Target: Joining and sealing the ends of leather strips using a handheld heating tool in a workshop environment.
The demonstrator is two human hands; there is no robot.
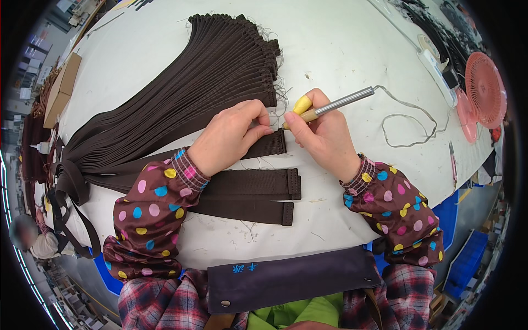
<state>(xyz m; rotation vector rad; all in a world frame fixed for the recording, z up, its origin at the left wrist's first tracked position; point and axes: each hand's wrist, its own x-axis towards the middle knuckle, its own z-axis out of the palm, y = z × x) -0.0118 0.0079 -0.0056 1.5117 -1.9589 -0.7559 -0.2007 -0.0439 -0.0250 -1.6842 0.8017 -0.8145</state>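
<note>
My right hand (324, 134) grips a corded pen-shaped tool with a metal barrel (345, 101). Its tip touches or nearly touches the stitched end of a dark brown webbing strap (268, 145). A yellow covering (302, 104) wraps one finger of that hand. My left hand (231, 136) rests over the same strap, thumb and forefinger nearly together beside its end; whether they pinch a thread is too small to tell. Above lies a fanned bundle of similar straps (198, 70) with loose threads at their ends. Separate straps (251, 184) lie below.
A pink fan (484, 90) and a white power strip (439, 74) stand at the right, near the tool's grey cord (433, 132). Tweezers or a similar slim tool (453, 164) lie at the right edge. A cardboard box (62, 90) is at left; another person (45, 243) sits beyond.
</note>
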